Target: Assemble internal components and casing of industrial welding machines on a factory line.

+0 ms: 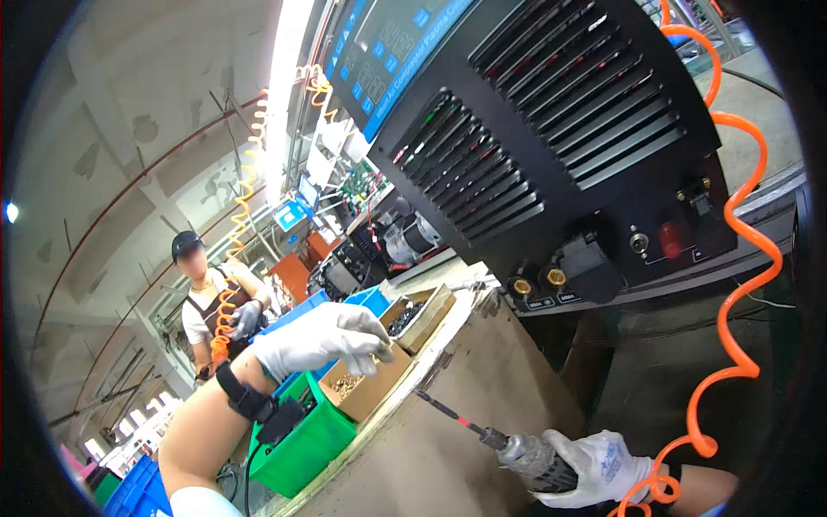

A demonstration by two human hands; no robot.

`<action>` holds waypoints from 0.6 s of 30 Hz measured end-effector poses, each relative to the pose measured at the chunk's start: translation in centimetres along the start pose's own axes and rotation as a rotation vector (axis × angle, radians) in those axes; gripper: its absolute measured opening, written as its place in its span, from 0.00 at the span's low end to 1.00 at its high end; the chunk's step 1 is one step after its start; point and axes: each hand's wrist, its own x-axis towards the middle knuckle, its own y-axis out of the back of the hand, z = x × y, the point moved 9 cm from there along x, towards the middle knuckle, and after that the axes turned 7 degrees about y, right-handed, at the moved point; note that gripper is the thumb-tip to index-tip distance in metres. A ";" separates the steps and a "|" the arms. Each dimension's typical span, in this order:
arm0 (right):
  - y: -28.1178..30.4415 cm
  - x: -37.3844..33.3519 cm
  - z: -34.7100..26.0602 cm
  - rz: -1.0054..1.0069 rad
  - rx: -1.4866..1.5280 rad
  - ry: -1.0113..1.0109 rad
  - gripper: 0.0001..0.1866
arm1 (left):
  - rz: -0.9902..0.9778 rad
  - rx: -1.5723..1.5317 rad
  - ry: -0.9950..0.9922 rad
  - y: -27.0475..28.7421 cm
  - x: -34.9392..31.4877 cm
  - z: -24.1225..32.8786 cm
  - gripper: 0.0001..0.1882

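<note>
My left hand [323, 340], in a white glove, is above a cardboard box [372, 386] of small brass-coloured screws [346, 385]. Its fingers are bent together; a tiny brass-coloured spot shows at the tips, too small to name. My right hand [594, 470], also gloved, is wrapped round an air screwdriver [530, 457] at the lower right. The driver's long dark bit [444, 409], with a red band, points up and left. Beyond both hands is a black machine housing [525, 164] with slotted vents, a blue control panel [401, 52] and brass sockets [556, 277] low on its front.
A green bin [301, 452] and a box of dark small parts [413, 319] line the bench edge [431, 362]. An orange coiled air hose [732, 327] hangs down the right side to my right wrist. A co-worker [215, 302] stands at the left, with another coiled hose [245, 189] nearby.
</note>
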 end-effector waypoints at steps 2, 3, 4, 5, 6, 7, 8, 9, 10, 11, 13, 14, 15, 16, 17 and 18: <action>-0.3 0.4 -0.3 0.047 0.065 0.009 0.50 | -0.089 -0.100 -0.083 -2.3 -0.5 1.6 0.17; 0.0 0.6 -0.6 0.102 0.052 0.031 0.50 | -0.140 -0.170 -0.088 -3.2 -0.6 2.1 0.17; 0.2 0.7 -0.8 0.155 0.042 0.054 0.50 | -0.146 -0.213 -0.097 -3.6 -0.7 2.4 0.17; 0.6 0.8 -1.1 0.208 0.035 0.078 0.50 | -0.166 -0.273 -0.111 -4.0 -0.8 2.8 0.16; 0.5 0.8 -0.9 0.209 0.039 0.058 0.50 | -0.185 -0.275 -0.117 -4.4 -0.8 2.9 0.15; 0.4 0.9 -0.8 0.207 0.038 0.051 0.50 | -0.198 -0.304 -0.126 -4.6 -0.8 3.0 0.15; 0.4 1.0 -0.8 0.201 0.039 0.042 0.50 | -0.211 -0.336 -0.133 -4.8 -0.8 3.0 0.15; 0.4 1.1 -0.6 0.194 0.041 0.032 0.50 | -0.221 -0.369 -0.127 -4.9 -0.7 2.8 0.15; 0.4 1.2 -0.6 0.192 0.034 0.036 0.50 | -0.222 -0.405 -0.143 -5.0 -0.6 2.7 0.14; 0.6 1.3 -0.6 0.192 0.029 0.040 0.50 | -0.211 -0.438 -0.151 -4.9 -0.6 2.6 0.13; 0.8 1.5 -0.4 0.189 0.009 0.041 0.48 | -0.208 -0.517 -0.144 -5.0 -0.3 2.3 0.12; 0.9 1.6 -0.2 0.185 -0.005 0.037 0.46 | -0.205 -0.544 -0.160 -5.1 -0.3 2.4 0.12; 1.0 1.7 0.0 0.183 -0.021 0.033 0.44 | -0.196 -0.575 -0.166 -5.1 -0.2 2.5 0.12; 0.7 1.6 0.1 0.129 -0.042 0.021 0.45 | -0.175 -0.607 -0.160 -5.0 -0.2 2.5 0.12; 0.4 1.5 0.3 0.076 -0.065 0.008 0.45 | -0.188 -0.583 -0.162 -5.3 -0.2 2.7 0.12; 0.0 1.4 0.4 0.024 -0.090 -0.006 0.46 | -0.190 -0.561 -0.152 -5.5 -0.1 2.8 0.12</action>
